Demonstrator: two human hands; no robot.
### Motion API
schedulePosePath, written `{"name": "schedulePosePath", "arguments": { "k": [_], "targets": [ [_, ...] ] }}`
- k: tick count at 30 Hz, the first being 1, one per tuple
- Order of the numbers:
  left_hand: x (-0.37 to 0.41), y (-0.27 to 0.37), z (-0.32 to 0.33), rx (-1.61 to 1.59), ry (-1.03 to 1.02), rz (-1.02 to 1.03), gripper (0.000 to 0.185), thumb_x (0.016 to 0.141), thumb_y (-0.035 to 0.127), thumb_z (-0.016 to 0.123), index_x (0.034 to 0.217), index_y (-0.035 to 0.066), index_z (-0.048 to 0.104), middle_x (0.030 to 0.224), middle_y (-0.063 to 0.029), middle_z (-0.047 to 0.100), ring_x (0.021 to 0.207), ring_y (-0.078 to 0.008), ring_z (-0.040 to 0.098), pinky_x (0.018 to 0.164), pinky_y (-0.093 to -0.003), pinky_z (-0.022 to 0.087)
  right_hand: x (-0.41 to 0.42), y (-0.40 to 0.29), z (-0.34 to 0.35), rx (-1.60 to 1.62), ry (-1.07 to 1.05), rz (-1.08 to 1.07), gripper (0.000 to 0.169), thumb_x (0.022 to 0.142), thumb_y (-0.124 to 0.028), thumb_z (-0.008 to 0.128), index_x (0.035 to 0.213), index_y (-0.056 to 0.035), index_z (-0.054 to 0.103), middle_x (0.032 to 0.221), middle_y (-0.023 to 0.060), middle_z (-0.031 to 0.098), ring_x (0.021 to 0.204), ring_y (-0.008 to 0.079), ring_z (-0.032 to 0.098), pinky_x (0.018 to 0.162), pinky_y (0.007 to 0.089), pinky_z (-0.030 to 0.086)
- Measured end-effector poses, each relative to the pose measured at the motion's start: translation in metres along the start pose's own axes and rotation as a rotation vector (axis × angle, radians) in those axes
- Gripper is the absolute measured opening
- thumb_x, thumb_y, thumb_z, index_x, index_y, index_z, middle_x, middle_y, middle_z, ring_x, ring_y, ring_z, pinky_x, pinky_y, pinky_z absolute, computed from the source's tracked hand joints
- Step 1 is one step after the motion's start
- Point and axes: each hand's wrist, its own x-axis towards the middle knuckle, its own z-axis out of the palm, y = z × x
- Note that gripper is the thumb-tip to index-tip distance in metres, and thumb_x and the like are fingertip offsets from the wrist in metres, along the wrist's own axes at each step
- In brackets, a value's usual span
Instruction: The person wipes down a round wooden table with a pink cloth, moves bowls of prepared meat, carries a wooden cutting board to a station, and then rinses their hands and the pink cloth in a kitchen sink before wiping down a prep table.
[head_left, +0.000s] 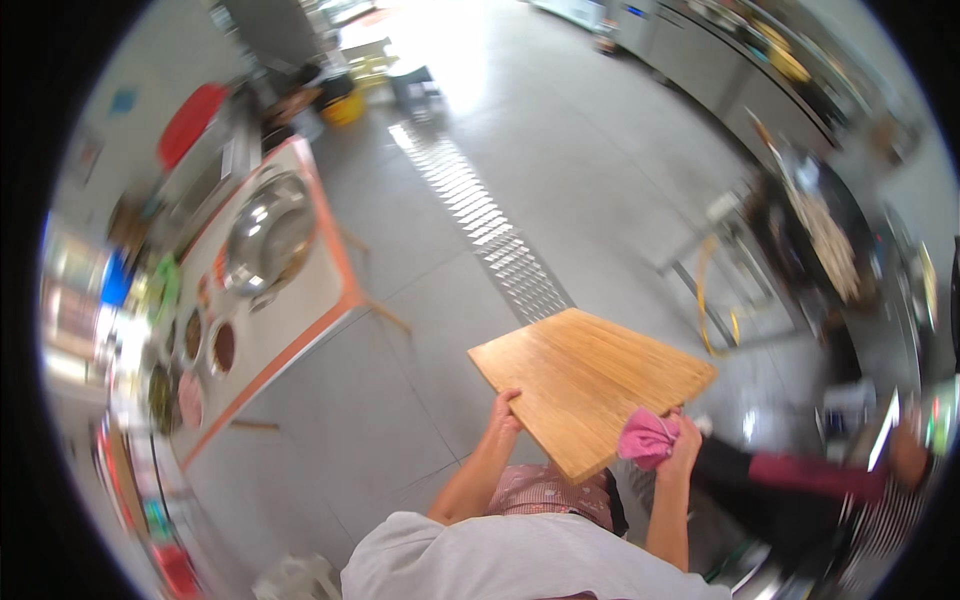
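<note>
A wooden cutting board is held out in front of my body, tilted, above the grey floor. My left hand grips its left edge, thumb on the top face. At the near right edge, my right hand holds the board together with a bunched pink cloth, which lies against the board's corner. The fingers under the board are hidden.
To the left stands a table with an orange edge, bearing a large metal bowl and several dishes of food. A metal drain grating crosses the floor. A wok is at the right. Another person's dark sleeve is close by my right side.
</note>
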Motion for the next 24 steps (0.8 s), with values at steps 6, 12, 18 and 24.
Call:
{"name": "schedulePosePath", "arguments": {
  "k": [6,12,18,24],
  "targets": [
    [-0.007,0.061,0.124,-0.227,0.028,0.268,0.042,0.068,0.003,0.054,0.107,-0.004,0.043,0.104,-0.0184,0.051,0.097,-0.0325,0.050,0.087,-0.0444,0.042,0.152,-0.045,0.105,-0.095,-0.178,0.259,0.012,0.076,-0.005,0.044,0.085,0.0007,0.049,0.068,0.0055,0.051,0.060,0.0161,0.054,0.054,0.0265,0.045],
    [0.037,0.158,0.220,-0.351,0.099,0.385,0.040,0.067,0.001,0.054,0.106,-0.001,0.046,0.103,-0.0156,0.053,0.095,-0.0306,0.052,0.087,-0.0448,0.042,0.287,-0.024,0.251,-0.168,-0.342,0.390,0.010,0.075,-0.005,0.044,0.081,0.0002,0.050,0.068,0.0059,0.052,0.060,0.0166,0.054,0.054,0.0272,0.046],
    [0.118,0.287,0.306,-0.376,0.144,0.477,0.040,0.068,-0.001,0.053,0.107,-0.004,0.044,0.103,-0.0171,0.052,0.094,-0.0310,0.052,0.087,-0.0441,0.042,0.384,0.016,0.414,-0.191,-0.402,0.453,0.013,0.075,-0.004,0.042,0.080,0.0034,0.052,0.071,0.0075,0.053,0.062,0.0172,0.055,0.056,0.0279,0.047],
    [0.201,0.397,0.395,-0.393,0.135,0.487,0.041,0.068,-0.002,0.053,0.108,-0.003,0.043,0.104,-0.0172,0.051,0.096,-0.0313,0.051,0.086,-0.0448,0.042,0.476,0.028,0.559,-0.238,-0.377,0.503,0.013,0.076,-0.002,0.040,0.079,0.0034,0.052,0.073,0.0104,0.054,0.065,0.0202,0.057,0.058,0.0290,0.048]
  ]
}}
